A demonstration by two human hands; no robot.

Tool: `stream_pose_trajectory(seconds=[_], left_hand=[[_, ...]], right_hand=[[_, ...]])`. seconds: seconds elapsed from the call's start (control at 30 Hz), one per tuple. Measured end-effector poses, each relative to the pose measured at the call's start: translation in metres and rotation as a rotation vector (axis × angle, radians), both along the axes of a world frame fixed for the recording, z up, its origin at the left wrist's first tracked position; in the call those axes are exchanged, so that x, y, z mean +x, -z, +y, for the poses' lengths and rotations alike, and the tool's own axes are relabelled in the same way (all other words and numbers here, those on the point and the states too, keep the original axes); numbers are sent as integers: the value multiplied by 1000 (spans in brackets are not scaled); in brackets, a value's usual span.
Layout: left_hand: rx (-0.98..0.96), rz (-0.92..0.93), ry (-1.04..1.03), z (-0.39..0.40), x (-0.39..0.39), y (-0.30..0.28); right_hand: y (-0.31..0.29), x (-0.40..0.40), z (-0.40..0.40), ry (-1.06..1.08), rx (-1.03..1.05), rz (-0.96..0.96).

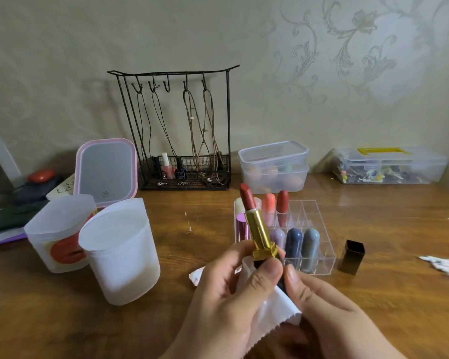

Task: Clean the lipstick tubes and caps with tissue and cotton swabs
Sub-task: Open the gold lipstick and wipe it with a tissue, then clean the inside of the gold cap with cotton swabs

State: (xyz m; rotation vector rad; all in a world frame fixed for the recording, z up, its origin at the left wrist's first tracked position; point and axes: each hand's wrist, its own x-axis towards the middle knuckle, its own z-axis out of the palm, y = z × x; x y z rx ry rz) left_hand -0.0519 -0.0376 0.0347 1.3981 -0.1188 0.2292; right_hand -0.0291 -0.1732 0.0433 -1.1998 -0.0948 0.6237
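Near the front edge of the brown wooden table (166, 255), an open lipstick with a gold tube and dark red bullet (257, 224) was held tilted above it by both hands. Its black base was pinched by the left hand (226, 294) through a white tissue (270, 314), while the right hand (322, 307) was curled round the lower end. Just behind stood a clear acrylic organiser (319, 234) with other lipsticks. To its right a black square cap (351, 256) was seen, and white cotton swabs (446, 268) lay further right
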Motion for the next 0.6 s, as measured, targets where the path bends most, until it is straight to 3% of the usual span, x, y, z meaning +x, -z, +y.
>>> stream_pose_trajectory(seconds=[0.23,0.37,0.47,0.6], left_hand=[[76,11,39,6,1,-1],[237,3,77,11,3,-7],[225,96,204,4,8,-13],[249,127,236,-17,12,-19]], right_hand=[[-11,9,-10,-178,-538,-685],[-23,22,-43,-21,-851,-976],[-35,59,-94,308,-1112,-1020],[-35,113,-171,458,-1402,-868]])
